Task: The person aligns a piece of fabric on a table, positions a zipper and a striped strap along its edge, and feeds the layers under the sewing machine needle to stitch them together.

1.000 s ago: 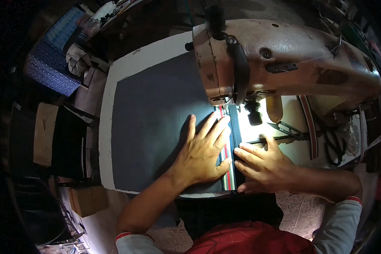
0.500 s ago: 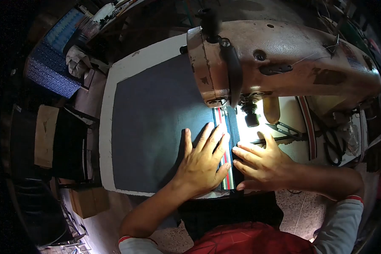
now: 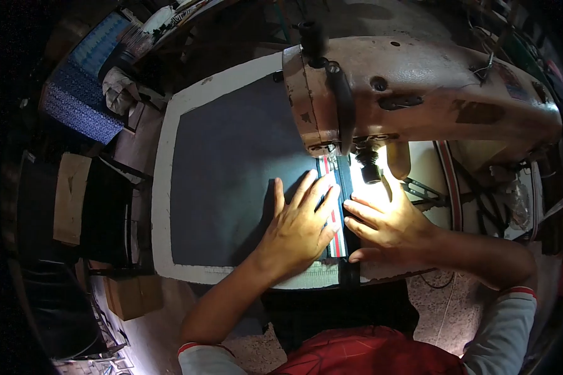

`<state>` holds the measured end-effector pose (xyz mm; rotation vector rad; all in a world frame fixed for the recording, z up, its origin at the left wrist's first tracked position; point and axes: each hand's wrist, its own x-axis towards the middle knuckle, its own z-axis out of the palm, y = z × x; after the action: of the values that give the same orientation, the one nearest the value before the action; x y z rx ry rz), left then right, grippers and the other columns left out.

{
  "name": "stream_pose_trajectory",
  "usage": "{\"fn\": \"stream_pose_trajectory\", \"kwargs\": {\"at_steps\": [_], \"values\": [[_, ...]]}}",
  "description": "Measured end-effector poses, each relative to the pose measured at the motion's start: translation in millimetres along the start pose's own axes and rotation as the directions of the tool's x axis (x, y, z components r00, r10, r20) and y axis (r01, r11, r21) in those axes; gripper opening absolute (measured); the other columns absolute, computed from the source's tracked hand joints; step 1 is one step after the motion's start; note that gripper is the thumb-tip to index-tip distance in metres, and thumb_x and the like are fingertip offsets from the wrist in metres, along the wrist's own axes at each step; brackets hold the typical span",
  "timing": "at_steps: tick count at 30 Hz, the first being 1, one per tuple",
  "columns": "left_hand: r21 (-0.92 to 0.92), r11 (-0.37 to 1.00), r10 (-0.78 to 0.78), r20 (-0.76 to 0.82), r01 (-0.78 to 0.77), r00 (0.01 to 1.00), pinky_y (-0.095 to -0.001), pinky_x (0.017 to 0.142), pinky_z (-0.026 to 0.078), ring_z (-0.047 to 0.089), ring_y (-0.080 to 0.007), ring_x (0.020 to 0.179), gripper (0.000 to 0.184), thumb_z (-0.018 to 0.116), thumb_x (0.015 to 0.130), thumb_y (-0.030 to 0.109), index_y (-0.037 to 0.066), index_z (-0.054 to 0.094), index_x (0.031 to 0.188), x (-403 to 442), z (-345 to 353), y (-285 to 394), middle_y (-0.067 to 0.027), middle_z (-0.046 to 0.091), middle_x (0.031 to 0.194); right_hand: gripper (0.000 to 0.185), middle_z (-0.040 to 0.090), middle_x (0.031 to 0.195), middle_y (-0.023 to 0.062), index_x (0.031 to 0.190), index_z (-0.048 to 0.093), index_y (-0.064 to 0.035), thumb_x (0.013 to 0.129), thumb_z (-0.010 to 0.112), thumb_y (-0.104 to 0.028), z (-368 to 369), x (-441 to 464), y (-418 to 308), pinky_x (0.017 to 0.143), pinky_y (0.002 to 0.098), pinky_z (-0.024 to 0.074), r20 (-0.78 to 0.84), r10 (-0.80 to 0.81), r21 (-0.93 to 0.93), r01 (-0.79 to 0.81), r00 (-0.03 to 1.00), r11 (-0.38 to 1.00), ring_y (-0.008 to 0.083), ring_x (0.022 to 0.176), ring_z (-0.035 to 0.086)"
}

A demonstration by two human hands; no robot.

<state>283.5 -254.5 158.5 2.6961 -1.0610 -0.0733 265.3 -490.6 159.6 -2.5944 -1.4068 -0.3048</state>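
Observation:
A dark sheet of material [image 3: 231, 169] lies on the pale table, with a striped red, white and green band [image 3: 338, 244] along its right part. My left hand [image 3: 299, 219] rests flat with spread fingers on the sheet and the band's left side. Just right of the band, my right hand [image 3: 388, 222] lies with fingers apart, its fingertips touching the dark edge strip [image 3: 350, 240]. The band's far end runs under the needle area of a worn brown sewing machine [image 3: 419, 81], where a lamp shines brightly.
Small snips [image 3: 424, 189], another striped band [image 3: 449, 181] and black scissors [image 3: 491, 209] lie right of my right hand. The pale table edge [image 3: 162, 206] borders the sheet. A dark chair [image 3: 103, 209] and cardboard box [image 3: 131, 295] stand at the left.
The sheet and striped band have moved away from my body toward the machine, baring more pale table at the near edge. My left hand slid back slightly, then stayed on the band.

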Motion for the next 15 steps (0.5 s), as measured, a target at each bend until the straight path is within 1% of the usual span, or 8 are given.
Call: {"fn": "stream_pose_trajectory", "kwargs": {"at_steps": [2, 4, 5, 6, 8, 9, 12, 15], "values": [[-0.004, 1.0, -0.003, 0.008, 0.003, 1.0, -0.0708, 0.114, 0.014, 0.025, -0.0357, 0.148, 0.06, 0.06, 0.094, 0.034, 0.0, 0.047, 0.142, -6.8, 1.0, 5.6, -0.0198, 0.037, 0.152, 0.064, 0.06, 0.125, 0.0146, 0.115, 0.066, -0.0032, 0.087, 0.058, -0.06, 0.4, -2.6, -3.2, 0.097, 0.0645, 0.0385, -0.003, 0.003, -0.007, -0.003, 1.0, 1.0, 0.0272, 0.123, 0.055], [-0.023, 1.0, 0.021, 0.038, -0.02, 0.999, -0.0695, 0.115, 0.013, 0.024, -0.0368, 0.148, 0.061, 0.06, 0.094, 0.036, 0.001, 0.046, 0.143, -16.8, 0.3, 11.6, -0.02, 0.037, 0.153, 0.064, 0.059, 0.13, 0.0141, 0.118, 0.064, -0.0034, 0.089, 0.056, -0.06, 1.0, -6.4, -9.6, 0.099, 0.069, 0.0346, -0.004, 0.057, 0.017, -0.057, 0.998, 0.998, 0.027, 0.127, 0.053], [-0.044, 0.999, 0.018, 0.046, -0.016, 0.999, -0.0685, 0.115, 0.013, 0.024, -0.0378, 0.148, 0.063, 0.06, 0.094, 0.038, 0.001, 0.046, 0.143, -21.9, 1.3, 14.4, -0.0203, 0.038, 0.153, 0.065, 0.057, 0.139, 0.0141, 0.127, 0.061, -0.0073, 0.085, 0.066, -0.057, 2.3, -10.1, -12.8, 0.103, 0.0676, 0.0333, 0.031, 0.082, 0.017, -0.082, 0.996, 0.996, 0.0265, 0.13, 0.054], [-0.048, 0.999, 0.015, 0.046, -0.012, 0.999, -0.0685, 0.115, 0.013, 0.024, -0.0378, 0.148, 0.063, 0.06, 0.094, 0.038, 0.001, 0.046, 0.143, -27.2, 3.6, 15.8, -0.0203, 0.038, 0.153, 0.065, 0.057, 0.139, 0.0141, 0.127, 0.061, -0.0073, 0.085, 0.066, -0.057, 2.6, -13.6, -16.8, 0.103, 0.0676, 0.0333, 0.036, 0.079, 0.02, -0.08, 0.996, 0.997, 0.0265, 0.13, 0.054], [-0.051, 0.998, 0.023, 0.035, -0.021, 0.999, -0.0675, 0.116, 0.013, 0.025, -0.0379, 0.148, 0.063, 0.06, 0.095, 0.038, 0.001, 0.046, 0.143, -34.4, 9.0, 17.6, -0.0206, 0.04, 0.151, 0.066, 0.054, 0.142, 0.0134, 0.129, 0.06, -0.0075, 0.085, 0.066, -0.056, 1.9, -20.2, -24.5, 0.106, 0.0634, 0.0327, 0.039, 0.123, 0.141, -0.127, 0.992, 0.982, 0.0276, 0.133, 0.051], [-0.032, 0.999, 0.023, 0.025, -0.023, 0.999, -0.0665, 0.116, 0.014, 0.026, -0.0376, 0.148, 0.06, 0.059, 0.096, 0.036, 0.002, 0.047, 0.143, -36.6, 9.6, 20.1, -0.0194, 0.042, 0.15, 0.066, 0.052, 0.145, 0.0132, 0.13, 0.06, -0.0076, 0.084, 0.069, -0.054, 3.5, -23.8, -30.0, 0.108, 0.0605, 0.0321, 0.06, 0.137, 0.16, -0.145, 0.989, 0.976, 0.0293, 0.136, 0.047], [-0.026, 0.999, 0.026, -0.016, -0.027, 1.0, -0.0654, 0.117, 0.015, 0.028, -0.0373, 0.147, 0.057, 0.058, 0.097, 0.035, 0.003, 0.048, 0.143, -44.1, 11.5, 24.7, -0.0177, 0.043, 0.15, 0.064, 0.054, 0.141, 0.0125, 0.129, 0.059, -0.0064, 0.085, 0.069, -0.051, 2.7, -28.4, -46.2, 0.11, 0.0609, 0.0297, 0.025, 0.156, 0.117, -0.158, 0.987, 0.981, 0.0289, 0.133, 0.049], [-0.055, 0.998, 0.019, -0.059, -0.022, 0.998, -0.0649, 0.117, 0.016, 0.03, -0.036, 0.147, 0.054, 0.059, 0.097, 0.035, 0.006, 0.052, 0.142, -50.0, 16.3, 24.8, -0.0166, 0.046, 0.148, 0.064, 0.053, 0.142, 0.0126, 0.132, 0.058, -0.0078, 0.086, 0.07, -0.05, 5.2, -36.5, -56.6, 0.11, 0.0612, 0.0311, 0.021, 0.18, 0.095, -0.181, 0.983, 0.979, 0.0296, 0.135, 0.047]]}}
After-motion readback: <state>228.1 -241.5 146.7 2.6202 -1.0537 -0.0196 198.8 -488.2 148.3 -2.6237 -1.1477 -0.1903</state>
